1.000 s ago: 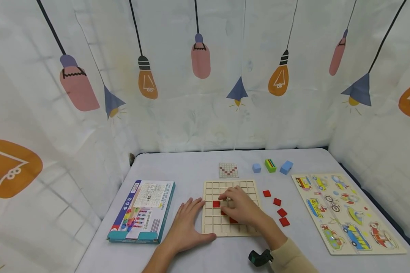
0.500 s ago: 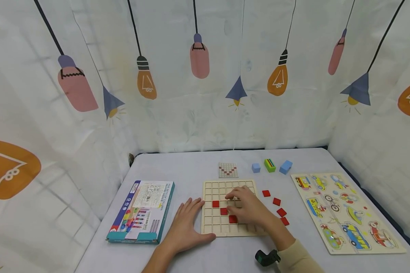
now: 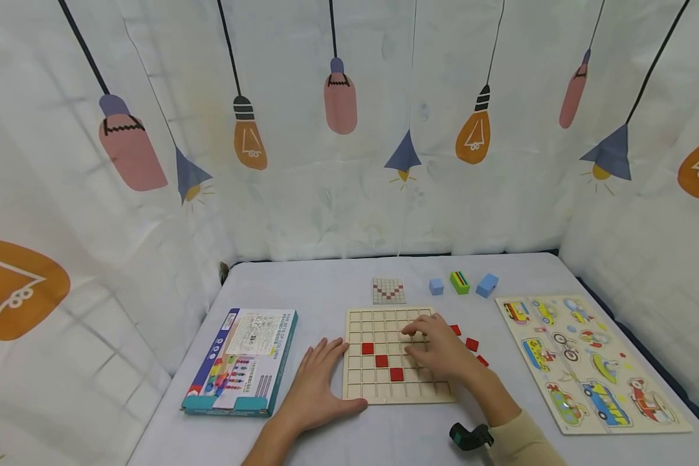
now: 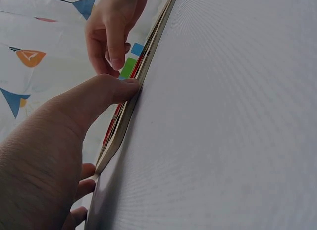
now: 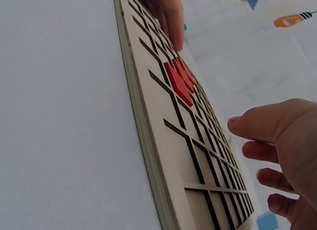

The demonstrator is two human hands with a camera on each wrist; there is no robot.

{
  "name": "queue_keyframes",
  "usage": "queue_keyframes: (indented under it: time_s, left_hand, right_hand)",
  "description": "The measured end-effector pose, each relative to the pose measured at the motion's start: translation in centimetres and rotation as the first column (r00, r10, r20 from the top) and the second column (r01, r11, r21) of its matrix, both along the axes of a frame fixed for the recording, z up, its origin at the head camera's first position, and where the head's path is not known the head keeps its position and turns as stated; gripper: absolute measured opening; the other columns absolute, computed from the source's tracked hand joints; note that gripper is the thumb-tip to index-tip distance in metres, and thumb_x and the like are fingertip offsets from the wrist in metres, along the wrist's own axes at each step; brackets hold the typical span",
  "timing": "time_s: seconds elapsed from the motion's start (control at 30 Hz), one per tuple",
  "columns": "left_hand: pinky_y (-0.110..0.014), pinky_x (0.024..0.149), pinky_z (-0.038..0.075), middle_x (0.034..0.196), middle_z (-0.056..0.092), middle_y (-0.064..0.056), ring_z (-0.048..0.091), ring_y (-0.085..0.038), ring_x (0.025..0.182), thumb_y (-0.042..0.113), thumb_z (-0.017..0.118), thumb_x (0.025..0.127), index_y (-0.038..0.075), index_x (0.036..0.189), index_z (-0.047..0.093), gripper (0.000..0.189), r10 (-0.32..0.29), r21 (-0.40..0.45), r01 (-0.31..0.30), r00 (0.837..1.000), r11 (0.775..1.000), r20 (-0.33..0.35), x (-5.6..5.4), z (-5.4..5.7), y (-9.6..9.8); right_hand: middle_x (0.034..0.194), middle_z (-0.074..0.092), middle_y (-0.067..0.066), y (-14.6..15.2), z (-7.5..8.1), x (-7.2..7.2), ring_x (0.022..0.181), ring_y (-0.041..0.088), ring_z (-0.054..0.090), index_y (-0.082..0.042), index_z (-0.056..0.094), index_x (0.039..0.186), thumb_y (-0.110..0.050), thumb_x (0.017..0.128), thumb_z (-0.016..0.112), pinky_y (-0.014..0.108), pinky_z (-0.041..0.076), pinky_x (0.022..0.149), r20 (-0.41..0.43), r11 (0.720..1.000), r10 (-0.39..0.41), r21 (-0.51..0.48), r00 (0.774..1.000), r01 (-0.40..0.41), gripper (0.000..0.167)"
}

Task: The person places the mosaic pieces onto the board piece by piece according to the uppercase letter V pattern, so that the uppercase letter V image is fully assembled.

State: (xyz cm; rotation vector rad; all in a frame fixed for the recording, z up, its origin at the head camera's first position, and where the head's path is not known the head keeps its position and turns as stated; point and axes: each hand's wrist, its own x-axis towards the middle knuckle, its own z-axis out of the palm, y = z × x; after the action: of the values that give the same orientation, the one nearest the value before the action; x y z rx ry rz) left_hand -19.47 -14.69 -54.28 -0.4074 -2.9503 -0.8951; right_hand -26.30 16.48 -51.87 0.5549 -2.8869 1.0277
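A pale wooden grid board (image 3: 358,388) lies on the table with three red square tiles set in a diagonal, the nearest tile (image 3: 397,375) toward the middle. My left hand (image 3: 323,388) rests at the board's left side, fingers spread along that edge and thumb (image 4: 126,90) against the near corner. Over the board's right half is my right hand (image 3: 443,349), its fingers loosely bent. In the right wrist view, the thumb (image 5: 255,123) and fingertips stand apart with nothing between them. Several loose red tiles (image 3: 472,344) lie right of the board, partly hidden by the right hand.
Behind the board lies a small pattern card (image 3: 389,291), with blue blocks (image 3: 487,285) and a green striped block (image 3: 459,283) to its right. A boxed set (image 3: 241,359) is on the left, a picture puzzle board (image 3: 594,362) on the right. A black device (image 3: 468,437) sits by the right sleeve.
My right hand has moved right across the board, uncovering the diagonal of red tiles and now hiding part of the loose ones. The left hand has stayed in place.
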Motion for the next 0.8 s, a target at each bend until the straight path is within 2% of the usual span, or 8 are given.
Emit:
queue_keyframes:
  time_s: [0.1,0.2,0.6,0.8]
  left_hand:
    - [-0.061,0.142,0.018,0.176,0.046,0.002,0.027,-0.033,0.172,0.082,0.087,0.071,0.024,0.167,0.051,0.118,0.001,-0.002,-0.001,1.0,1.0,0.001,0.0,0.0,0.0]
    - [-0.061,0.142,0.018,0.176,0.045,0.003,0.027,-0.033,0.172,0.082,0.087,0.071,0.024,0.167,0.051,0.118,0.003,-0.008,-0.003,1.0,1.0,0.002,0.0,0.0,0.0]
    - [-0.06,0.143,0.017,0.177,0.044,0.004,0.025,-0.032,0.173,0.084,0.086,0.071,0.025,0.168,0.049,0.119,-0.001,-0.014,0.001,1.0,1.0,0.0,-0.1,-0.2,-0.1]
    - [-0.062,0.142,0.018,0.177,0.044,0.003,0.026,-0.033,0.173,0.084,0.085,0.071,0.025,0.168,0.049,0.119,-0.001,-0.016,0.001,1.0,1.0,0.001,-0.1,-0.3,-0.1]
  right_hand:
    - [0.121,0.074,-0.011,0.7,0.1,-0.2,0.118,0.014,0.054,-0.026,0.08,0.126,-0.022,0.097,0.087,0.036,0.059,0.096,-0.001,1.0,-0.003,-0.012,1.0,0.003,0.03]
    - [0.122,0.074,-0.008,1.5,0.2,-0.3,0.119,0.015,0.055,-0.023,0.08,0.127,-0.02,0.098,0.086,0.038,0.058,0.098,-0.009,1.0,-0.002,-0.015,1.0,0.002,0.03]
    - [0.13,0.074,-0.004,4.0,0.4,-0.4,0.117,0.021,0.056,-0.018,0.08,0.131,-0.022,0.099,0.085,0.039,0.055,0.094,-0.036,0.999,-0.027,-0.025,0.999,0.026,0.033]
    - [0.128,0.074,-0.006,5.3,0.1,-0.8,0.122,0.023,0.056,-0.02,0.079,0.132,-0.022,0.099,0.085,0.045,0.057,0.1,-0.051,0.999,-0.045,-0.019,0.998,0.044,0.033]
